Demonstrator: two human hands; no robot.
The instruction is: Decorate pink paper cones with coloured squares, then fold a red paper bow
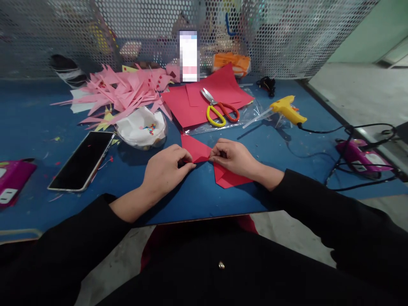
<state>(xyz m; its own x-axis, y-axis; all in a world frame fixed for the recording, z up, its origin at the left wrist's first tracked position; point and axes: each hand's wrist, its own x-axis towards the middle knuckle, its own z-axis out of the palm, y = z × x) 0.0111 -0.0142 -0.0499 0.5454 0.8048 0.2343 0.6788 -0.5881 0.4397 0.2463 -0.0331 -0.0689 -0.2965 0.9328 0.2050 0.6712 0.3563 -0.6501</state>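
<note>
Pinching at both ends, in the head view, two bare hands are working a folded red paper near the front edge of the blue table. Taking that paper as the clock's centre, the left hand is reaching in from 8 o'clock, thumb and forefinger closing narrowly on its lower edge. The right hand is coming in from 3 o'clock, its fingertips gathering tightly on the right-hand corner. Another red piece is showing beneath the right hand at 4 o'clock; whether it is joining the held paper, I cannot tell.

Red sheets are lying at 12 o'clock, with scissors resting on them toward 1. A yellow glue gun is sitting at 2 o'clock, and a purple box is lying among cables at 3. A white-lined bowl is holding small coloured bits at 10 o'clock, pink paper strips are piling up behind it, and a dark-screened phone is lying at 9.
</note>
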